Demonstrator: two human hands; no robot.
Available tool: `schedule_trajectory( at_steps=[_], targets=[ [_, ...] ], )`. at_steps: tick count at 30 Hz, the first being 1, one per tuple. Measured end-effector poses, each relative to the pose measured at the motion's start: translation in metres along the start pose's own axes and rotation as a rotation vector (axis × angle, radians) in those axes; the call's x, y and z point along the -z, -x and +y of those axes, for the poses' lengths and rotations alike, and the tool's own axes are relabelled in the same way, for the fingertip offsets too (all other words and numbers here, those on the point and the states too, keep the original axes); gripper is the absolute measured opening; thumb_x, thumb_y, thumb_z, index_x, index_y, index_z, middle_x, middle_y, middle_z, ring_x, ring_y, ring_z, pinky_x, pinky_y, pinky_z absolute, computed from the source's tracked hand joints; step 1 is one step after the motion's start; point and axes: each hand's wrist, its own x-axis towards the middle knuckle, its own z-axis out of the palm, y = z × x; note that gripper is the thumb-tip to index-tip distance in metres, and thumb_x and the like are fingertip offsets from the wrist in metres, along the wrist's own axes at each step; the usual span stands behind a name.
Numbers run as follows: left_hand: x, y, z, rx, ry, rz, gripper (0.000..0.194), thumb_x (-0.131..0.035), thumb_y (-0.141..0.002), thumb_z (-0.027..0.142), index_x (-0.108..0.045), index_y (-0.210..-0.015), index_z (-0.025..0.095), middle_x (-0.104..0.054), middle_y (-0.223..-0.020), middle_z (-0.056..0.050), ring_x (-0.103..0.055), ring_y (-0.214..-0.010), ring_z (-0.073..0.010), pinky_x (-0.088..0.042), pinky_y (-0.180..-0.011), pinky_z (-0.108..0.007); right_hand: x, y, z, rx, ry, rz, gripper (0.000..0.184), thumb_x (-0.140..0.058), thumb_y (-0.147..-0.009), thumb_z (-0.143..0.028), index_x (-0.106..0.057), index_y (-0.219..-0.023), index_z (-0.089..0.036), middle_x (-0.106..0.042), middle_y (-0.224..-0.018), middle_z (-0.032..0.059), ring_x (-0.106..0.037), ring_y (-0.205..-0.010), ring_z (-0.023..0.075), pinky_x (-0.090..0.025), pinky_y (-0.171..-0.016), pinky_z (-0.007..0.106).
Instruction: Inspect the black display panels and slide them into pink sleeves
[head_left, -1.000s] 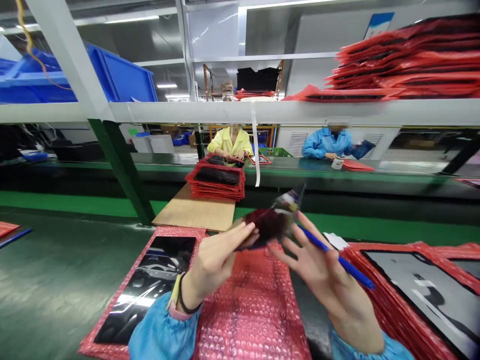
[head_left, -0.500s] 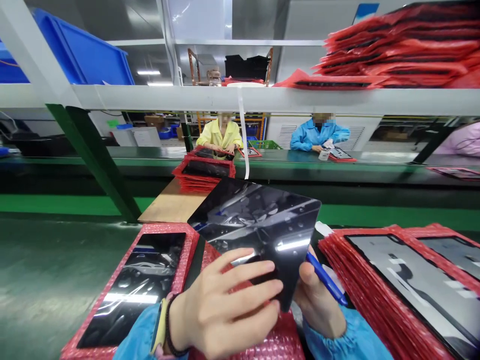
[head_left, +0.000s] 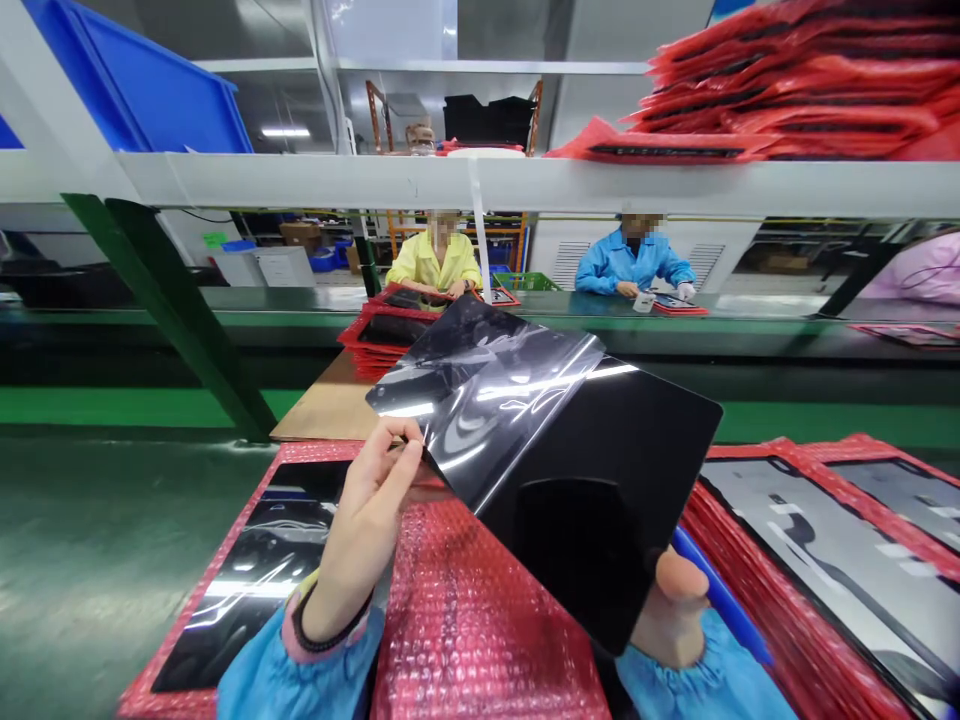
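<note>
A glossy black glass panel (head_left: 577, 500) is held up at a tilt in front of me. My right hand (head_left: 671, 610) grips its lower right corner, thumb on the near face. A blue pen (head_left: 724, 595) sticks out beside that hand, partly hidden behind the thumb. Clear protective film (head_left: 510, 400) lies wrinkled over the panel's left part, while the right part is bare and dark. My left hand (head_left: 382, 480) is closed in a pinch on the film at the lower left edge. Red bubble wrap (head_left: 487, 610) is spread below the panel.
At left, another black panel (head_left: 262, 570) rests on red bubble wrap. Stacked panels in red wrap (head_left: 832, 560) stand at right, and more red packets (head_left: 795, 100) fill the shelf above. Beyond a wooden board (head_left: 322, 405), co-workers sit across the green bench.
My left hand has moved left from the panel's face to its left edge, drawing the film off the right part. The panel has shifted right and tilted, still in my right hand.
</note>
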Motion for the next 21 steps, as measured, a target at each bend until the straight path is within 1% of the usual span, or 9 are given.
schedule_trajectory(
  at_steps=[3, 5, 6, 7, 9, 11, 14, 18, 21],
  targets=[
    [-0.002, -0.006, -0.002, -0.041, 0.317, 0.075, 0.008, -0.069, -0.083, 0.026, -0.061, -0.084, 0.022, -0.060, -0.075, 0.003, -0.060, -0.065, -0.0086, -0.052, -0.061, -0.016, -0.007, -0.002, 0.003, -0.065, -0.172, -0.025, 0.055, -0.079, -0.054, -0.070, -0.071, -0.091, -0.030, -0.076, -0.103, 0.0045, -0.068, -0.104, 0.0363, -0.056, -0.090, 0.050],
    [-0.003, -0.007, -0.002, -0.102, 0.446, 0.185, 0.002, -0.065, -0.085, 0.022, -0.065, -0.085, 0.020, -0.064, -0.082, 0.002, -0.063, -0.075, -0.0091, -0.055, -0.072, -0.018, -0.013, -0.003, 0.004, -0.097, -0.182, -0.039, 0.051, -0.080, -0.057, -0.065, -0.071, -0.093, -0.030, -0.076, -0.103, 0.0036, -0.067, -0.105, 0.0362, -0.056, -0.091, 0.049],
    [-0.003, -0.007, -0.001, -0.130, 0.486, 0.241, 0.003, -0.063, -0.086, 0.020, -0.066, -0.086, 0.019, -0.065, -0.085, 0.001, -0.064, -0.079, -0.0095, -0.055, -0.077, -0.019, -0.016, -0.004, 0.004, -0.104, -0.170, -0.047, 0.050, -0.081, -0.059, -0.062, -0.070, -0.097, -0.032, -0.076, -0.105, 0.0031, -0.067, -0.106, 0.0359, -0.056, -0.091, 0.049],
    [-0.004, -0.007, 0.000, -0.156, 0.511, 0.288, 0.006, -0.061, -0.087, 0.019, -0.067, -0.087, 0.019, -0.066, -0.087, 0.001, -0.064, -0.083, -0.0100, -0.055, -0.081, -0.021, -0.019, -0.005, 0.003, -0.102, -0.142, -0.055, 0.052, -0.082, -0.060, -0.059, -0.069, -0.103, -0.033, -0.075, -0.108, 0.0029, -0.067, -0.107, 0.0357, -0.056, -0.091, 0.049],
    [-0.003, -0.005, 0.004, -0.210, 0.531, 0.336, 0.009, -0.059, -0.088, 0.018, -0.068, -0.088, 0.019, -0.067, -0.091, 0.001, -0.065, -0.088, -0.0114, -0.055, -0.085, -0.024, -0.025, -0.007, 0.001, -0.083, -0.056, -0.089, 0.063, -0.083, -0.062, -0.053, -0.062, -0.118, -0.035, -0.071, -0.117, 0.0045, -0.065, -0.112, 0.0365, -0.055, -0.092, 0.050],
    [-0.003, -0.003, 0.008, -0.273, 0.532, 0.340, 0.012, -0.056, -0.090, 0.019, -0.068, -0.087, 0.020, -0.069, -0.092, 0.000, -0.066, -0.091, -0.0130, -0.055, -0.087, -0.027, -0.031, -0.009, 0.000, -0.056, 0.011, -0.154, 0.076, -0.085, -0.062, -0.049, -0.054, -0.130, -0.036, -0.065, -0.128, 0.0072, -0.061, -0.118, 0.0374, -0.054, -0.094, 0.052],
    [-0.001, -0.002, 0.012, -0.332, 0.532, 0.348, 0.014, -0.054, -0.091, 0.019, -0.067, -0.086, 0.021, -0.071, -0.093, 0.000, -0.067, -0.091, -0.0141, -0.055, -0.086, -0.027, -0.037, -0.010, 0.005, -0.053, -0.021, -0.256, 0.085, -0.087, -0.061, -0.043, -0.048, -0.136, -0.036, -0.061, -0.133, 0.0092, -0.060, -0.120, 0.0373, -0.053, -0.096, 0.052],
    [0.001, -0.003, 0.012, -0.320, 0.544, 0.392, 0.012, -0.056, -0.091, 0.020, -0.067, -0.088, 0.021, -0.070, -0.092, 0.000, -0.067, -0.089, -0.0147, -0.056, -0.083, -0.029, -0.036, -0.008, 0.017, -0.013, -0.042, -0.352, 0.086, -0.085, -0.065, -0.036, -0.043, -0.140, -0.039, -0.064, -0.129, 0.0078, -0.066, -0.112, 0.0351, -0.055, -0.093, 0.050],
    [0.003, -0.006, 0.011, -0.280, 0.560, 0.401, 0.013, -0.055, -0.091, 0.020, -0.068, -0.089, 0.020, -0.069, -0.093, 0.000, -0.066, -0.090, -0.0149, -0.055, -0.086, -0.031, -0.035, -0.006, 0.021, 0.017, -0.027, -0.392, 0.088, -0.083, -0.068, -0.036, -0.037, -0.143, -0.042, -0.060, -0.134, 0.0053, -0.061, -0.120, 0.0336, -0.052, -0.097, 0.049]
  ],
)
